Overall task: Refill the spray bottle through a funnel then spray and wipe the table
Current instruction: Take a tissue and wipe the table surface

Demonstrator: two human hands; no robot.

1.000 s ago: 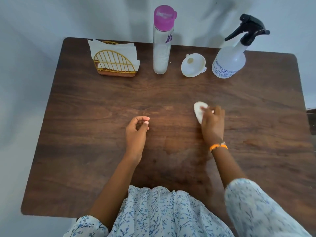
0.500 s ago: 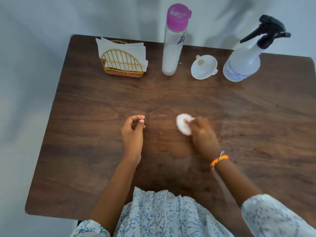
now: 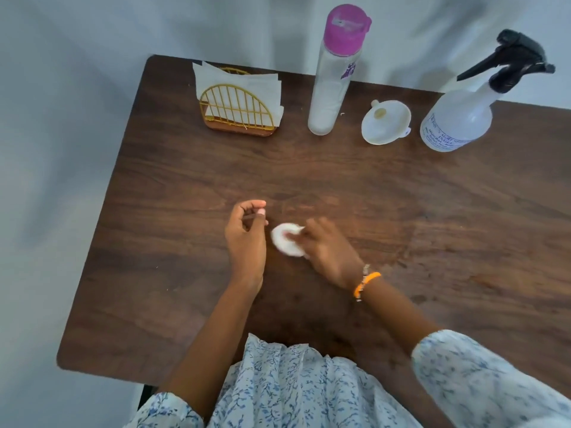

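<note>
On the dark wooden table (image 3: 401, 217), my right hand (image 3: 327, 248) grips a small white wad of tissue (image 3: 285, 239) and presses it on the wood near the middle. My left hand (image 3: 247, 236) rests on its edge just left of the wad, fingers loosely curled, holding nothing. The translucent spray bottle (image 3: 457, 118) with a black trigger head stands at the back right. A white funnel (image 3: 386, 122) lies beside it on its left. A tall clear bottle (image 3: 332, 84) with a pink cap stands left of the funnel.
A gold wire napkin holder (image 3: 236, 111) with white napkins stands at the back left. A pale wall runs behind the table. A damp sheen shows on the wood right of my right hand. My blue-patterned clothing covers the near edge.
My right hand has slid the tissue wad leftwards across the table, from right of centre to beside my left hand. My left hand has stayed in place.
</note>
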